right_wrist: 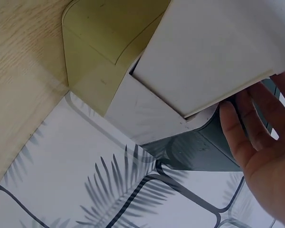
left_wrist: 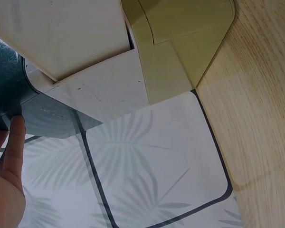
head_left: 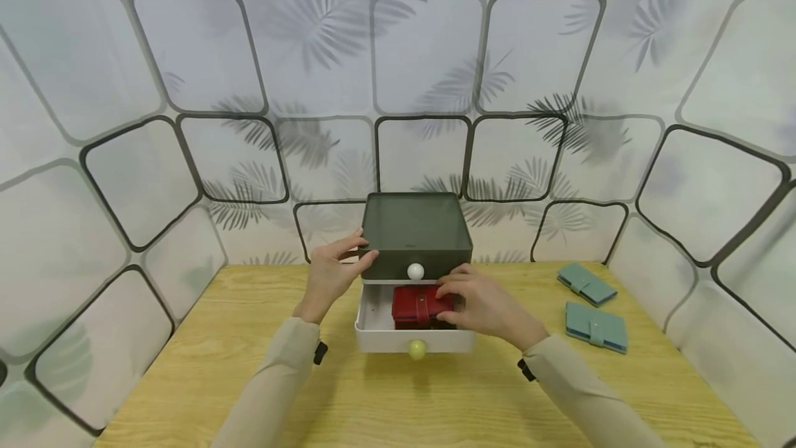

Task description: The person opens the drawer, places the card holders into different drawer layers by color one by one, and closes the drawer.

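Observation:
A small drawer unit with a dark green top tier (head_left: 415, 223) stands at the middle of the table. Its white drawer (head_left: 373, 344), with a yellow ball knob (head_left: 417, 349), is pulled out. Inside lies a red wallet (head_left: 407, 304) with a snap strap, above something darker red. My right hand (head_left: 488, 303) reaches over the drawer's right side and pinches the wallet's right end between fingers and thumb; in the right wrist view the drawer hides the wallet. My left hand (head_left: 329, 272) rests on the green tier's front left corner, fingers extended, touching its side (left_wrist: 54, 118).
Two teal wallets, one nearer (head_left: 595, 327) and one farther (head_left: 587, 283), lie on the right of the wooden table (head_left: 249, 372). An olive-yellow bottom tier (right_wrist: 88, 76) shows in the wrist views. Patterned walls (head_left: 323, 151) enclose the back and sides.

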Demonstrator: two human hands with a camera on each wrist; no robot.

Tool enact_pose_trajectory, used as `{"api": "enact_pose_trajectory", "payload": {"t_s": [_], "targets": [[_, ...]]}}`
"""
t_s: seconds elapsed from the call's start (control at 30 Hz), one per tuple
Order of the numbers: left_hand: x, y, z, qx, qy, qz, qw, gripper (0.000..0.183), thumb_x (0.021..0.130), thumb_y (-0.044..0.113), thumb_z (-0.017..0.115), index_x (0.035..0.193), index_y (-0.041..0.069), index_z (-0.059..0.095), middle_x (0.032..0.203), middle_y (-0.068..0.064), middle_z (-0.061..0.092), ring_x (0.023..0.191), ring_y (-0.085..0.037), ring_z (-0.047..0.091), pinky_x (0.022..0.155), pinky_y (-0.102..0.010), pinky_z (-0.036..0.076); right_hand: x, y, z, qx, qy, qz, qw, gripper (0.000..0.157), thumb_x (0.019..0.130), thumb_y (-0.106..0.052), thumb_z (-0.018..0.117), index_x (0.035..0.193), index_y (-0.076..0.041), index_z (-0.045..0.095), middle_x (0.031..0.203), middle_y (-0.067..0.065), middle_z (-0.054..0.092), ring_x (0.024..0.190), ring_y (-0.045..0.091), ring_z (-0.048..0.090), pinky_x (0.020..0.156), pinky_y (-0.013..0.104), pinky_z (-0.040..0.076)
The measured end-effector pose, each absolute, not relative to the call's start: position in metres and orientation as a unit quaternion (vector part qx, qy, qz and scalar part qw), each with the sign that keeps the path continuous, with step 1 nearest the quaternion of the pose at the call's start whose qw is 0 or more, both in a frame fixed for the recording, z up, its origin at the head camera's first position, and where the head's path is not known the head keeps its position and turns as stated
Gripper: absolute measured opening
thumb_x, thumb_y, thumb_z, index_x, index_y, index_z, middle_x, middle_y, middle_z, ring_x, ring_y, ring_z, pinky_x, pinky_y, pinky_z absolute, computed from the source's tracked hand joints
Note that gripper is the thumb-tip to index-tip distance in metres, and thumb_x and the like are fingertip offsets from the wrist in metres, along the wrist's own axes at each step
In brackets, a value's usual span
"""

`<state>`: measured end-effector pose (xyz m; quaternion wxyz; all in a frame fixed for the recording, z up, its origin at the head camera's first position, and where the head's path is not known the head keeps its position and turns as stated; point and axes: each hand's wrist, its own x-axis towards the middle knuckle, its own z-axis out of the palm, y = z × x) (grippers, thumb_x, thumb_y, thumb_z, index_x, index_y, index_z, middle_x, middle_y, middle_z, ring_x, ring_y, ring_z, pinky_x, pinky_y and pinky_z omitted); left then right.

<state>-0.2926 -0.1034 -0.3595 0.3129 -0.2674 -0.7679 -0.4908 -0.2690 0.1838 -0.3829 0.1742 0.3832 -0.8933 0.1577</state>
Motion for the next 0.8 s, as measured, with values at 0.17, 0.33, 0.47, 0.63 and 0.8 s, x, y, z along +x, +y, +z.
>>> {"api": "enact_pose_trajectory", "payload": {"t_s": [0.17,0.33,0.47,0.63,0.8], "targets": [[-0.2929,-0.1033,-0.3597,-0.269,-0.767,-0.49,0.317,0.02,0.081,-0.001,0.078,0.098,-0.008,0.074,0.119,-0.03,0.065,0.106,-0.039,0.067,0.078,-0.042,0.063,-0.2722,0.1842,-0.3836,0.39,-0.885,0.156,0.203,0.023,0.081,-0.03,0.082,0.1,-0.019,0.074,0.107,-0.004,0.071,0.1,0.014,0.06,0.086,0.035,0.057],[-0.293,-0.1032,-0.3603,-0.268,-0.766,-0.492,0.316,0.02,0.081,0.0,0.078,0.099,-0.008,0.074,0.12,-0.03,0.065,0.107,-0.039,0.067,0.079,-0.041,0.063,-0.2729,0.1836,-0.3835,0.378,-0.892,0.145,0.201,0.017,0.083,-0.024,0.08,0.098,-0.019,0.074,0.101,-0.006,0.072,0.093,0.013,0.063,0.08,0.033,0.058],[-0.2933,-0.1028,-0.3609,-0.27,-0.765,-0.491,0.319,0.02,0.081,0.0,0.078,0.099,-0.008,0.074,0.119,-0.03,0.065,0.105,-0.039,0.068,0.079,-0.041,0.063,-0.2725,0.1841,-0.3833,0.369,-0.894,0.156,0.201,0.016,0.083,-0.022,0.08,0.098,-0.018,0.075,0.099,-0.006,0.072,0.09,0.013,0.064,0.077,0.033,0.058],[-0.2933,-0.1032,-0.3612,-0.27,-0.765,-0.491,0.318,0.02,0.081,0.0,0.078,0.099,-0.008,0.074,0.12,-0.029,0.064,0.105,-0.038,0.068,0.079,-0.041,0.063,-0.2724,0.1876,-0.3836,0.37,-0.886,0.175,0.216,0.013,0.084,-0.018,0.079,0.096,-0.016,0.075,0.097,-0.004,0.074,0.089,0.015,0.067,0.077,0.034,0.058],[-0.2932,-0.104,-0.3607,-0.27,-0.765,-0.49,0.318,0.02,0.081,0.0,0.078,0.099,-0.008,0.074,0.12,-0.03,0.064,0.106,-0.039,0.068,0.079,-0.041,0.063,-0.2739,0.1921,-0.3853,0.364,-0.879,0.194,0.24,0.012,0.083,-0.015,0.08,0.095,-0.014,0.076,0.092,-0.004,0.074,0.083,0.013,0.067,0.072,0.031,0.058]]}}
